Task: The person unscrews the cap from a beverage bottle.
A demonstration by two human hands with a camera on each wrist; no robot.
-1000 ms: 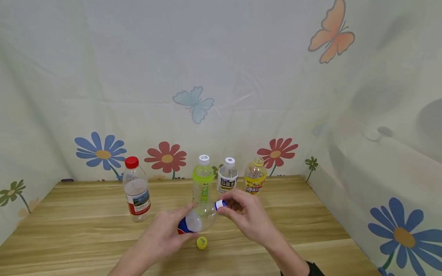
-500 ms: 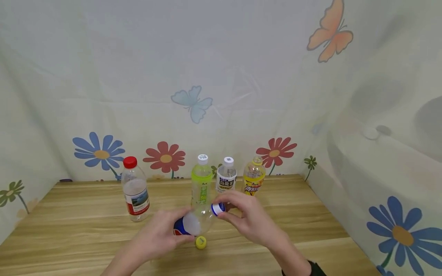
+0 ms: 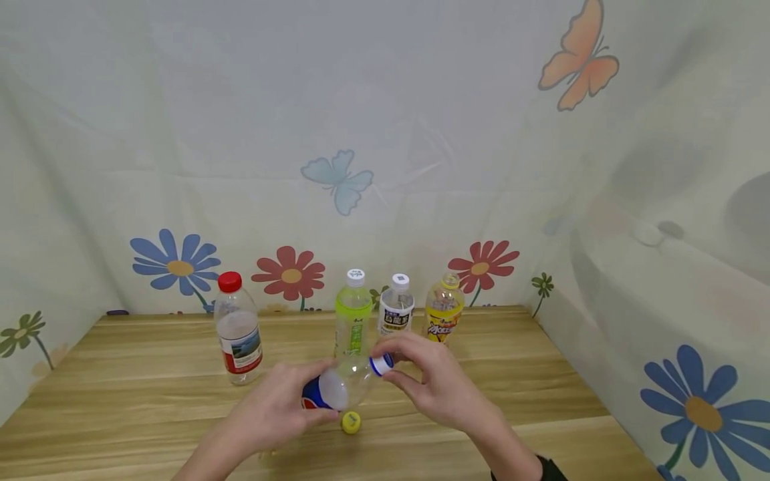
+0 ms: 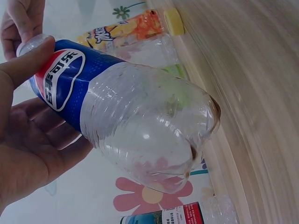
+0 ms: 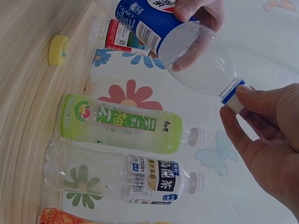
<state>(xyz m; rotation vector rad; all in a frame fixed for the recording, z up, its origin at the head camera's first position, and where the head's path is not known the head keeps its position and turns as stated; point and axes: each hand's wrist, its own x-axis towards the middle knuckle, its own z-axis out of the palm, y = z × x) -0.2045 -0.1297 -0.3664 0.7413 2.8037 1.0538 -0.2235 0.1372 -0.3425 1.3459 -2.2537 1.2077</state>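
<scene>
A clear plastic cola bottle (image 3: 356, 379) with a blue label lies tilted in the air above the table, its neck toward the right. My left hand (image 3: 278, 409) grips it around the label (image 4: 60, 77), thumb on one side and fingers on the other. At the neck, my right hand (image 3: 436, 384) pinches the white and blue bottle cap (image 5: 235, 103) between thumb and index finger. The right wrist view shows the cap on the bottle's mouth, the blue ring at its lower edge. Below the bottle, a yellow cap (image 3: 351, 422) lies on the wooden table (image 3: 150, 427).
A red-capped bottle (image 3: 240, 341) stands at the left. Behind the hands stand a green bottle (image 3: 353, 321) and a white-labelled tea bottle (image 3: 397, 315), both with white caps. To their right is a yellow-labelled bottle (image 3: 444, 312) with a bare mouth. Printed cloth (image 3: 240, 133) encloses the table.
The left hand and bottle have shifted slightly left, and more of the label's red logo shows. The right hand has moved slightly left with its fingers at the cap, which shows more white and blue.
</scene>
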